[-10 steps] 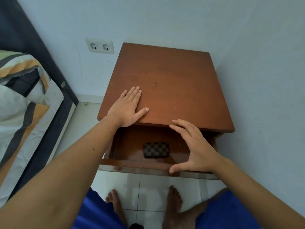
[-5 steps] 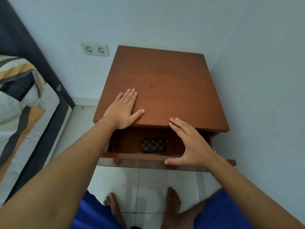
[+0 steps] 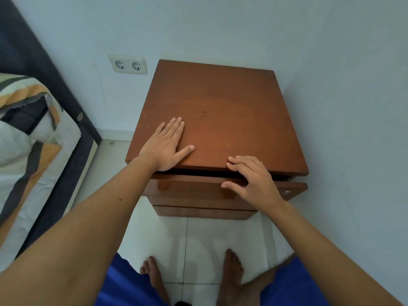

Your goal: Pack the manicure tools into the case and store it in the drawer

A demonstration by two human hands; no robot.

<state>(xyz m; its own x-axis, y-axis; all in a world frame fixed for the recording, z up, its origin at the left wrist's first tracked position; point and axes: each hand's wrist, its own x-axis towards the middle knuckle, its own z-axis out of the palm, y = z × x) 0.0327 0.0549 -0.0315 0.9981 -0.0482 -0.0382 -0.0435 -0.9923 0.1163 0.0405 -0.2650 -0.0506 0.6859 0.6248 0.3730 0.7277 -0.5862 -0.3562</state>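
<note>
One drawer [image 3: 198, 188] of the wooden nightstand [image 3: 220, 111] stands almost shut, only a dark slit left under the top, and its right end juts out a little further than its left. Whatever lies inside is hidden, so the case cannot be seen and is presumably within. Left hand [image 3: 164, 146] rests flat and spread on the nightstand top, while right hand [image 3: 251, 180] presses relaxed fingers against the drawer front, gripping nothing.
</note>
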